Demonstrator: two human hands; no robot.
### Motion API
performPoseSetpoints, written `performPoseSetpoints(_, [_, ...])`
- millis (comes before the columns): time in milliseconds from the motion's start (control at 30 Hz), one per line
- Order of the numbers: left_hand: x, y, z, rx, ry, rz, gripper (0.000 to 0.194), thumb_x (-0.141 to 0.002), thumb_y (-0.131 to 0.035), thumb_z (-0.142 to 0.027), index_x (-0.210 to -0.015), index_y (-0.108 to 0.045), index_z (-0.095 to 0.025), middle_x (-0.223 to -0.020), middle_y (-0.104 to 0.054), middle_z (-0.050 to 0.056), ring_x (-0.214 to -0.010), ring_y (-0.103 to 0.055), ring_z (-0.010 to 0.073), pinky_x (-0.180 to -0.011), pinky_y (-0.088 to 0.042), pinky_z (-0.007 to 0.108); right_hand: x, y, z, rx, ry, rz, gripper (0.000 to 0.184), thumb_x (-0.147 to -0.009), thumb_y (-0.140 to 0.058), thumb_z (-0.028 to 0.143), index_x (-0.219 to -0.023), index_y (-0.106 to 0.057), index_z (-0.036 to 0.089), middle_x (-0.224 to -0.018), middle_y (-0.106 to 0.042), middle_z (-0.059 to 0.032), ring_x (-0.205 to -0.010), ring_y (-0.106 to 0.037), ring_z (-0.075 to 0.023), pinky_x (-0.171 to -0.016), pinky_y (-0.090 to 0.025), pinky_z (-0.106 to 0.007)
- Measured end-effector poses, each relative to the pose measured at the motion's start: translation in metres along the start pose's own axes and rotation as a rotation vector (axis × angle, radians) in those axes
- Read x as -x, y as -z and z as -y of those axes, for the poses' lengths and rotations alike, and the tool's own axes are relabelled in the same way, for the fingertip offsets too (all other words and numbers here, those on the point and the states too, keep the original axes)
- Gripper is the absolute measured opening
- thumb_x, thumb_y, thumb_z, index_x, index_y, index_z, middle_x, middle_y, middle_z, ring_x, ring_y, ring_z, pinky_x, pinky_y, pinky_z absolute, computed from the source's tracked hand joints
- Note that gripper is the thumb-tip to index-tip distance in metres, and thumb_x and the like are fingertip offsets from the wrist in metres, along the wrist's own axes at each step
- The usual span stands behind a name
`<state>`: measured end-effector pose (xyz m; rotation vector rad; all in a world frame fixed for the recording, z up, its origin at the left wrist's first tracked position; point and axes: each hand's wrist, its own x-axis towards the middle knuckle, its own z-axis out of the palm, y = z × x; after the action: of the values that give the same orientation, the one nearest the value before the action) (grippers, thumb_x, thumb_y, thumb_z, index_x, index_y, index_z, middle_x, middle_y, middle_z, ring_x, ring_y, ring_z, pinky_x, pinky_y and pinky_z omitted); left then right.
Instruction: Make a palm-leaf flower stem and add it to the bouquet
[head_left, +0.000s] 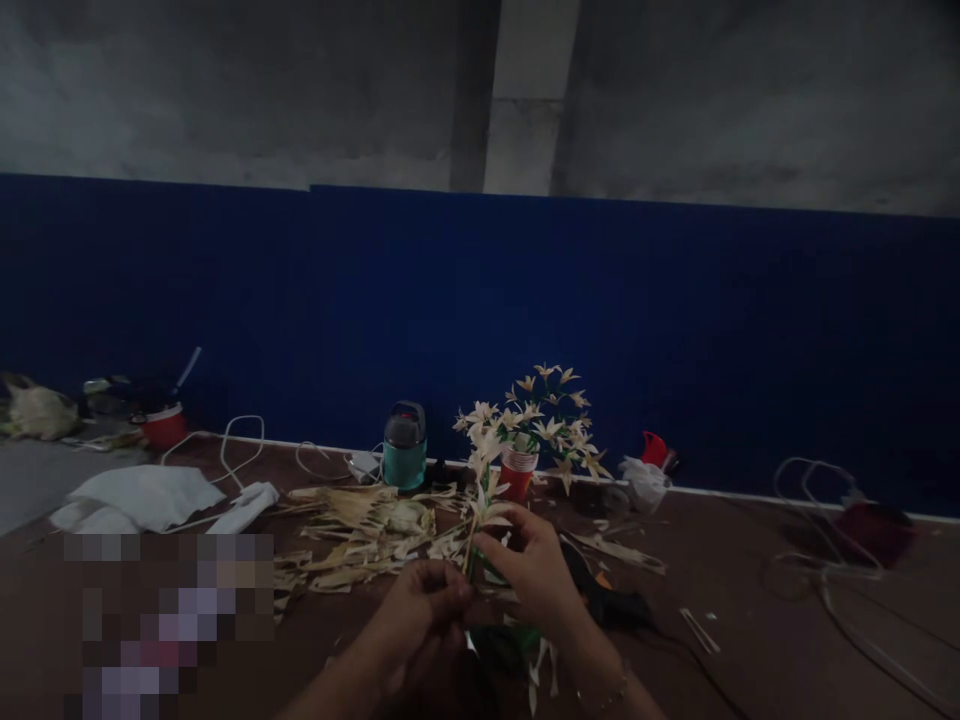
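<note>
My left hand and my right hand meet low in the middle, both closed on a thin green flower stem that carries pale cream petals at its top. The left fingers pinch the lower stem; the right fingers wrap it a little higher. Under the hands lies something green on the brown table. Behind them a red cup holds a bunch of similar cream flowers.
A pile of dried husk strips lies left of the hands. A teal container, white cloth, cables, a black tool and a red pot stand around. A blue wall runs behind.
</note>
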<state>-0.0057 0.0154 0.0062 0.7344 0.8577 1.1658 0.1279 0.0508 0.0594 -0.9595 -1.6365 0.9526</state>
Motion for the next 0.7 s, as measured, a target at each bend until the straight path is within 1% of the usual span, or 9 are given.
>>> performPoseSetpoints(167, [-0.002,0.006,0.0,0.061,0.055,0.062,0.03,-0.052,-0.077,-0.031,-0.053,-0.054,-0.012,-0.042,-0.056,-0.002,-0.03,-0.042,0.0034,-0.034,-0.028,0.015,0.004,-0.001,0.001,0.186,0.196,-0.024,0.004,-0.071,-0.055,0.018,-0.073,-0.057,0.016,-0.068,-0.059,-0.001,-0.065,-0.054,-0.0147,-0.061,-0.043,-0.022])
performPoseSetpoints(300, [-0.002,0.006,0.0,0.069,0.06,0.058,0.026,-0.054,-0.075,-0.028,-0.052,-0.055,-0.011,-0.041,-0.055,-0.002,-0.029,-0.039,0.0019,-0.032,-0.024,0.013,0.007,0.0,-0.002,0.321,0.38,-0.031,0.012,-0.071,-0.052,0.015,-0.081,-0.058,0.017,-0.082,-0.062,-0.0064,-0.074,-0.056,-0.0178,-0.067,-0.044,-0.025])
performPoseSetpoints(400, [-0.001,0.005,-0.002,0.079,0.074,0.055,0.026,-0.055,-0.075,-0.027,-0.051,-0.055,-0.011,-0.041,-0.054,-0.002,-0.03,-0.04,0.0018,-0.033,-0.024,0.013,0.008,0.0,-0.001,0.36,0.437,-0.008,0.014,-0.07,-0.051,0.015,-0.083,-0.057,0.017,-0.083,-0.061,-0.0077,-0.076,-0.055,-0.0189,-0.069,-0.044,-0.027])
performPoseSetpoints(467, [-0.001,0.005,-0.002,0.076,0.066,0.061,0.027,-0.054,-0.075,-0.028,-0.051,-0.054,-0.011,-0.041,-0.054,-0.002,-0.031,-0.04,0.0023,-0.034,-0.026,0.013,0.007,-0.001,0.001,0.337,0.394,-0.005,0.011,-0.071,-0.05,0.015,-0.08,-0.055,0.017,-0.079,-0.06,-0.0062,-0.073,-0.054,-0.0178,-0.068,-0.044,-0.026])
performPoseSetpoints(567, [-0.002,0.004,0.0,0.072,-0.001,0.032,0.028,-0.054,-0.076,-0.03,-0.052,-0.054,-0.012,-0.042,-0.055,-0.002,-0.032,-0.041,0.0037,-0.035,-0.029,0.015,0.006,-0.004,0.006,0.265,0.233,-0.037,0.004,-0.07,-0.054,0.018,-0.074,-0.054,0.018,-0.07,-0.059,-0.0018,-0.065,-0.053,-0.0148,-0.061,-0.043,-0.023])
performPoseSetpoints(633, [-0.003,0.003,0.002,0.076,-0.056,0.005,0.028,-0.054,-0.075,-0.031,-0.053,-0.053,-0.013,-0.042,-0.055,-0.002,-0.032,-0.042,0.0045,-0.035,-0.03,0.016,0.006,-0.007,0.005,0.229,0.118,-0.029,0.007,-0.067,-0.059,0.022,-0.07,-0.053,0.018,-0.064,-0.057,0.0006,-0.06,-0.052,-0.0136,-0.056,-0.042,-0.021])
performPoseSetpoints(700, [-0.003,0.003,0.002,0.059,-0.086,-0.015,0.029,-0.055,-0.075,-0.033,-0.054,-0.053,-0.013,-0.042,-0.056,-0.002,-0.032,-0.043,0.0049,-0.035,-0.03,0.016,0.007,-0.01,0.002,0.23,0.044,-0.016,0.012,-0.066,-0.061,0.027,-0.065,-0.053,0.018,-0.059,-0.056,0.0019,-0.056,-0.051,-0.0129,-0.052,-0.041,-0.02])
